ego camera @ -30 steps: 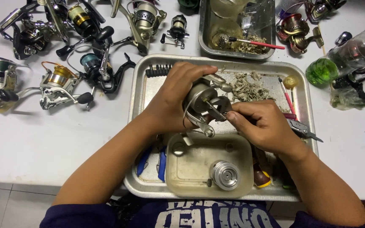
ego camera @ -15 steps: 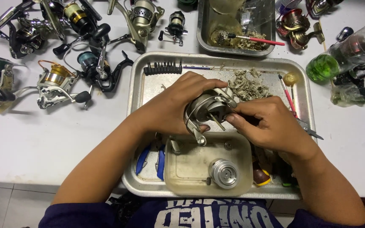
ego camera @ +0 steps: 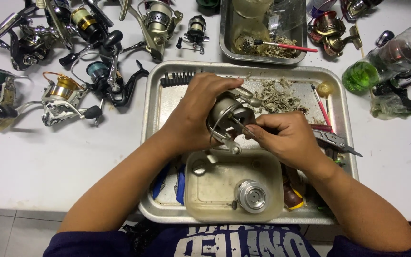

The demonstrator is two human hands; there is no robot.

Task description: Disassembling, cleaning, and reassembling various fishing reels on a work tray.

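Centrally, left hand [ego camera: 193,112] gripping reel body [ego camera: 229,116], right hand [ego camera: 286,138] pinching perhaps a thin tool, above metal tray [ego camera: 167,95]

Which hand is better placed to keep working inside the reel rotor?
Right. The right hand already pinches a thin tool whose tip sits at the silver reel body. The left hand is wrapped around the reel, steadying it over the metal tray.

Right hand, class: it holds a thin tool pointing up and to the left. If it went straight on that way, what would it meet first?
The right hand aims its thin tool into the silver fishing reel gripped by the left hand. It would probably meet the reel's body first; the tip already looks at or inside it, though depth is unclear.
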